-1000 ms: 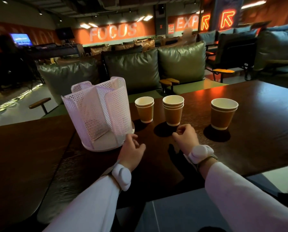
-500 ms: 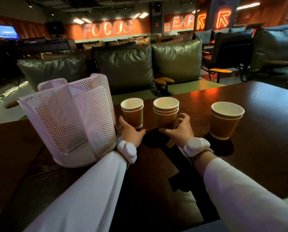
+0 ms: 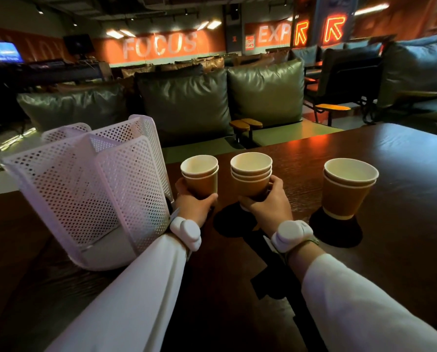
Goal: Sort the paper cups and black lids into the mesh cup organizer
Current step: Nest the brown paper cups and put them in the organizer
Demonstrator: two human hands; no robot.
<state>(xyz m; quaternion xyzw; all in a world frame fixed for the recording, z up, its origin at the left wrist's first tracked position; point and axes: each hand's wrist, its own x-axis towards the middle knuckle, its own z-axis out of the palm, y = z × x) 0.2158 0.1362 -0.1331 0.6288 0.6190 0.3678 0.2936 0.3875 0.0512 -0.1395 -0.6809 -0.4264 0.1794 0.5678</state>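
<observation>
Hands moved fwd: left grip holds 2-cup stack low, right grip 3-cup stack.

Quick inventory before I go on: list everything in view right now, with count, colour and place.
mesh organizer: 1, white, left on the table
left cup stack: 2 nested, brown with white rims, beside the organizer
middle cup stack: 3 nested, brown, centre
right cup stack: 2 nested, brown, standing free at the right
black lids: none in view
table: 1, dark wood
sofa cushions: 3, green, behind the table
wrist devices: 2, white, one per wrist
left hand: grips the left cup stack
right hand: grips the middle cup stack
</observation>
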